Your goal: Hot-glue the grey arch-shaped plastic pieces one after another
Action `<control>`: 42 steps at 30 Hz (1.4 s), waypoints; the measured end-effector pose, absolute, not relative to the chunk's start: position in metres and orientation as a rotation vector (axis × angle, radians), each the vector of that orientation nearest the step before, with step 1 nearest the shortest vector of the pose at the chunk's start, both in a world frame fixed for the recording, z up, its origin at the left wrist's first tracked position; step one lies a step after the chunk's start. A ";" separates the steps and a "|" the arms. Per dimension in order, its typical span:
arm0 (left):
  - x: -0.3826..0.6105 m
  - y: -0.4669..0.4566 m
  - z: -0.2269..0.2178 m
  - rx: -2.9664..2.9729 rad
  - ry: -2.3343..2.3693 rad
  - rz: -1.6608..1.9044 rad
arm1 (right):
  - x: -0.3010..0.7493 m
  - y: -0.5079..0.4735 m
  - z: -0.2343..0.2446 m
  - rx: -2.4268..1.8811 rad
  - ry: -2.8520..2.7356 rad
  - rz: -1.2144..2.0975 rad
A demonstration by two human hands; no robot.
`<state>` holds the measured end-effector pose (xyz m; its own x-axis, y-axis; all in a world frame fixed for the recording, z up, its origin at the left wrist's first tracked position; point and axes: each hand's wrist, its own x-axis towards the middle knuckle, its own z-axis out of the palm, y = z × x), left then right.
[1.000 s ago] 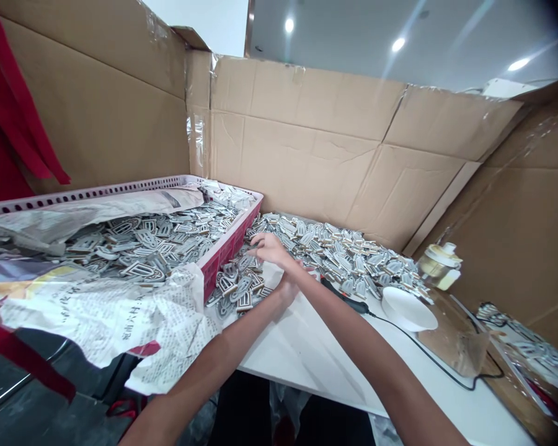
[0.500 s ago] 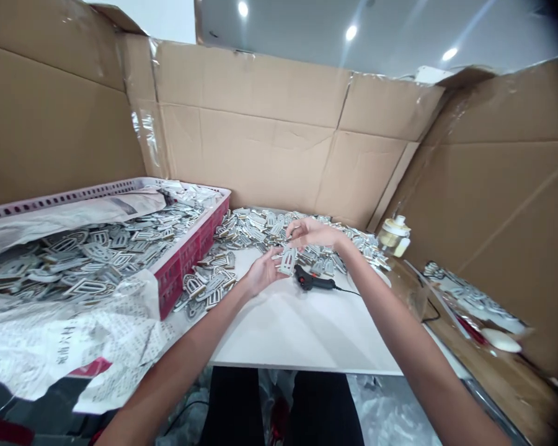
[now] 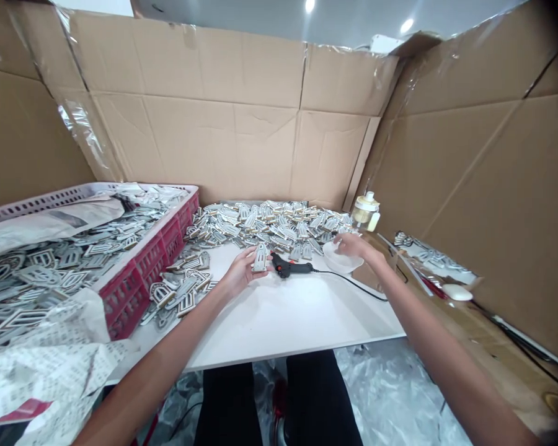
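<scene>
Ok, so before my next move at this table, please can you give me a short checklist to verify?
1. Left hand holds one grey-and-white cut-out piece: ok.
2. Right hand is at the rim of the white dish: ok.
3. Glue gun lies apart from both hands: ok.
4. Glue gun's cord is clear of the right forearm: not ok, it runs beneath it.
5. Glue gun is hot: cannot tell.

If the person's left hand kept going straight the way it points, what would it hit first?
Probably the heap of arch-shaped tags, passing just beyond the glue gun; depth is hard to judge here.
</scene>
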<state>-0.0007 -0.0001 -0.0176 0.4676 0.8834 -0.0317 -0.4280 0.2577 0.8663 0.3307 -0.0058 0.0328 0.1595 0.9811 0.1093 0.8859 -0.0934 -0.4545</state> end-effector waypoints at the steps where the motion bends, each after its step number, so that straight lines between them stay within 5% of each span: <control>1: -0.001 0.000 -0.018 0.918 0.599 0.969 | 0.335 -0.008 0.026 -2.023 -1.789 0.352; 7: 0.000 0.000 -0.021 0.922 0.644 0.971 | 0.338 -0.011 -0.001 -1.917 -1.801 0.421; 24: 0.001 0.000 -0.021 0.961 0.711 0.977 | 0.354 -0.011 0.032 -1.791 -1.596 0.435; 33: 0.002 -0.002 -0.021 0.996 0.629 0.957 | 0.214 -0.017 0.034 -1.098 -1.485 1.123; 42: 0.006 -0.003 -0.021 0.940 0.599 0.957 | 0.150 0.002 -0.008 -1.003 -1.683 0.717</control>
